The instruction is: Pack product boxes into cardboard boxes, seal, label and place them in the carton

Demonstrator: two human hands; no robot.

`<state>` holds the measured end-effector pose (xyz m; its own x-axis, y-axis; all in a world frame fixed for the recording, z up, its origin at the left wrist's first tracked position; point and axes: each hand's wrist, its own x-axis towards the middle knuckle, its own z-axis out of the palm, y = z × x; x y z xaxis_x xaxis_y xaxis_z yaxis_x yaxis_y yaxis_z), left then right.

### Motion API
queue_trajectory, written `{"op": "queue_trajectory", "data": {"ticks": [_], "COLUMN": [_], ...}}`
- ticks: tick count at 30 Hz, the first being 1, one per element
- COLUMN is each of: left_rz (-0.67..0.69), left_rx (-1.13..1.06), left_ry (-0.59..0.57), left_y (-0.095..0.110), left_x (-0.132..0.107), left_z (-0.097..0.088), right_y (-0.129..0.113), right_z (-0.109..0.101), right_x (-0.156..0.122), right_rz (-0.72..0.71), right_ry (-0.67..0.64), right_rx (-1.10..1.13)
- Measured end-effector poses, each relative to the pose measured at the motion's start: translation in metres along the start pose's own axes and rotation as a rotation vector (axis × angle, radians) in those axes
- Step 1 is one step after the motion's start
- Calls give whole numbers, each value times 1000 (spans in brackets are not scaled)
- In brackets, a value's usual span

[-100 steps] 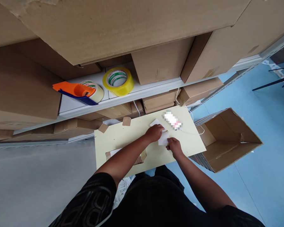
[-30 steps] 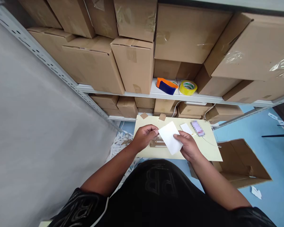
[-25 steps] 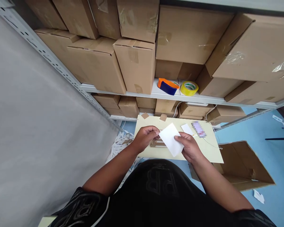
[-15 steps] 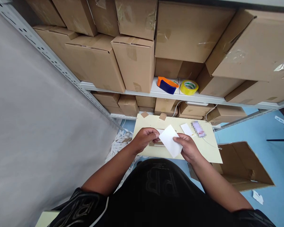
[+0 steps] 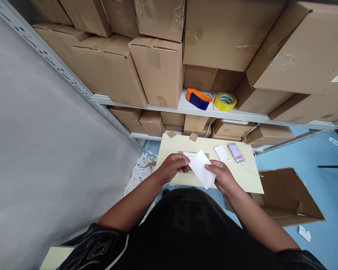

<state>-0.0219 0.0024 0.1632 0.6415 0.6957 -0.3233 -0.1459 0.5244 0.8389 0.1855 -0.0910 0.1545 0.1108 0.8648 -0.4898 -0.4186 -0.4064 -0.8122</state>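
A blank white paper sheet is held at a slant above the table, one corner pointing down toward my body. My right hand grips its right side, thumb on top. At the sheet's left corner, my left hand is closed in a pinch. Beneath and behind the hands lies a small brown cardboard piece with something white on it, mostly covered. To the right of the sheet, a stack of white cards or paper rests on the pale yellow table.
A blurred-out phone-like object with a cable lies on the table's right. Above, a shelf carries cardboard boxes, a yellow tape roll and an orange-and-blue tape dispenser. An open carton stands on the floor at right.
The view has shifted slightly. Both hands keep their hold at nearly the same place, and a little more of the cardboard piece shows behind the sheet.
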Motion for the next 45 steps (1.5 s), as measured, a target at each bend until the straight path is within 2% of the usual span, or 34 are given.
{"op": "queue_trajectory", "data": {"ticks": [11, 14, 16, 18, 21, 23, 27, 29, 39, 42, 45], "left_rz": [-26, -15, 3, -4, -30, -10, -2, -24, -9, 23, 98], "left_rx": [-73, -56, -20, 9, -12, -44, -89, -108, -104, -89, -16], "left_ry": [-6, 22, 76, 102, 42, 16, 60, 74, 61, 58, 99], "left_y": [-8, -10, -11, -9, -2, 3, 9, 9, 4, 1, -3], "left_x": [5, 9, 11, 13, 13, 12, 13, 14, 16, 17, 19], "left_z": [0, -2, -4, -6, -6, -4, -3, -5, -8, -6, -3], "right_y": [4, 6, 4, 0, -9, -13, -10, -7, 1, 4, 7], "right_z": [-3, -5, -8, -13, -19, -20, -18, -18, -20, -20, -14], "right_x": [9, 9, 6, 3, 1, 2, 6, 8, 12, 14, 15], "right_rz": [-3, -82, -291, -606, -1010, -1185, -1429, -1470, -1455, -1426, -1331], "right_ry": [-13, 35, 131, 181, 49, -45, -89, -102, -102, -100, -118], "right_rx": [-22, -119, -289, -520, -836, -989, -1146, -1167, -1193, -1196, -1196]}}
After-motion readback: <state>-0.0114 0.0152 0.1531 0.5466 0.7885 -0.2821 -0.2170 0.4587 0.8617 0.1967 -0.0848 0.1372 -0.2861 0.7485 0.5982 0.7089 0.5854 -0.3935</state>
